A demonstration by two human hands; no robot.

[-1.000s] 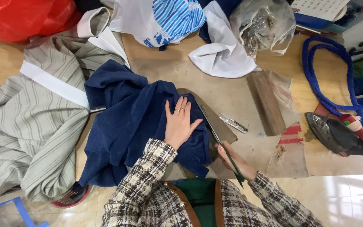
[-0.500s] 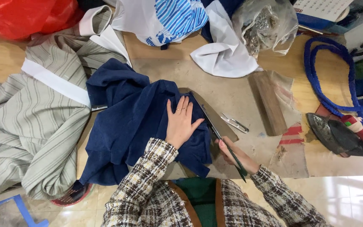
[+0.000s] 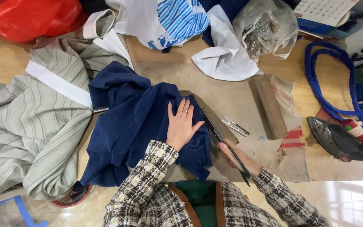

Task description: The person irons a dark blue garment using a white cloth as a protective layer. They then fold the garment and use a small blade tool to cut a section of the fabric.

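A dark blue cloth (image 3: 135, 122) lies bunched on a brown work board (image 3: 232, 94). My left hand (image 3: 182, 124) rests flat on the cloth near its right edge, fingers spread, rings on one finger. My right hand (image 3: 237, 159) grips the handles of long dark scissors (image 3: 217, 132), whose blades run up along the cloth's right edge. Both sleeves are checked tweed.
A striped grey-green garment (image 3: 34, 117) lies at left. Small thread snips (image 3: 236, 126) and a wooden block (image 3: 269, 105) sit right of the scissors. An old iron (image 3: 337, 138), blue cord (image 3: 328, 84), plastic bags (image 3: 269, 25) and white cloth (image 3: 225, 59) are around the edges.
Almost nothing differs; my right hand with the scissors has shifted very slightly while my left hand stays flat on the blue cloth.
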